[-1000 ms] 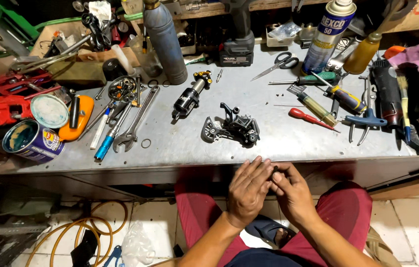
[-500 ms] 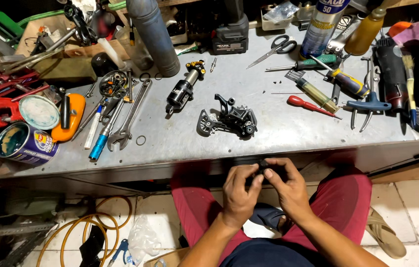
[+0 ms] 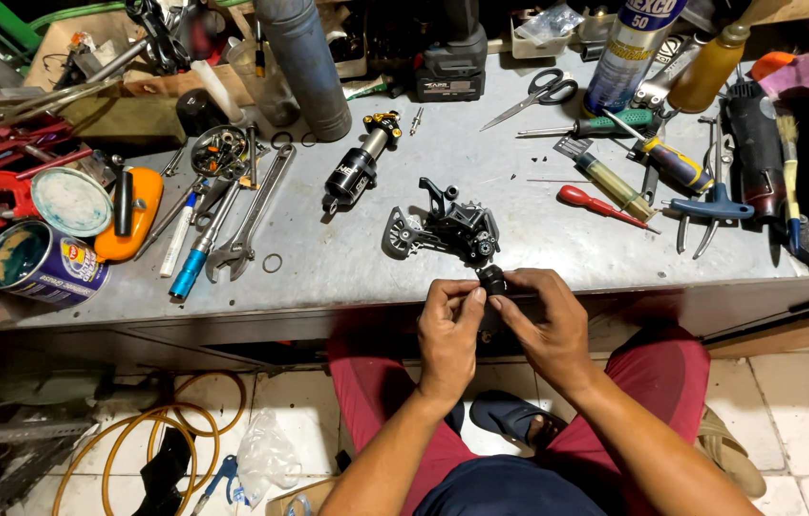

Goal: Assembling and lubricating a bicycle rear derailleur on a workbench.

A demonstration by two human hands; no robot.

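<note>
Both of my hands meet at the front edge of the grey metal workbench (image 3: pixel 538 239). My left hand (image 3: pixel 449 330) and my right hand (image 3: pixel 543 320) pinch a small black round part (image 3: pixel 491 280) between their fingertips. Just beyond the part lies a black bicycle rear derailleur (image 3: pixel 447 229) on the bench, close to the part; whether the two touch I cannot tell. A black shock absorber with a gold end (image 3: pixel 359 164) lies further back to the left.
Wrenches and a blue-handled tool (image 3: pixel 223 215) lie at the left by an open tin can (image 3: pixel 37 263). Screwdrivers (image 3: pixel 615 182), scissors (image 3: pixel 538 96), a spray can (image 3: pixel 629 48) and a grey cylinder (image 3: pixel 304 67) crowd the back and right. A hose coil (image 3: pixel 151 440) lies on the floor.
My hands have risen from my lap up to the bench's front edge, near the derailleur. The small black part now shows between my fingertips.
</note>
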